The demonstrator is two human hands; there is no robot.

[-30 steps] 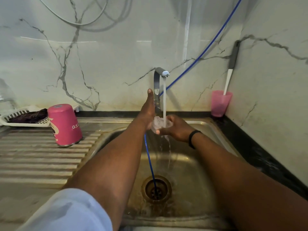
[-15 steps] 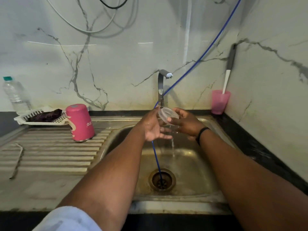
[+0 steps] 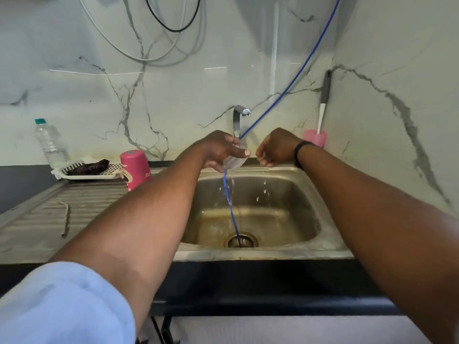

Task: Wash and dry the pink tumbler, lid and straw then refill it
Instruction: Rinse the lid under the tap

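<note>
- The sink [image 3: 248, 254] basin catches drips; the tap [image 3: 239, 112] no longer runs.
- The clear lid [image 3: 234, 161] has passed to the left hand [image 3: 221, 151], which grips it; rinsing seems finished, drying next.
- The right hand [image 3: 275, 148], loosely curled, holds nothing.
- The pink tumbler [image 3: 135, 168] stands inverted on the drainboard.

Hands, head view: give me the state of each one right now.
Left hand: holds the clear lid over the sink.
Right hand: fingers loosely curled, holding nothing, dripping water.
</note>
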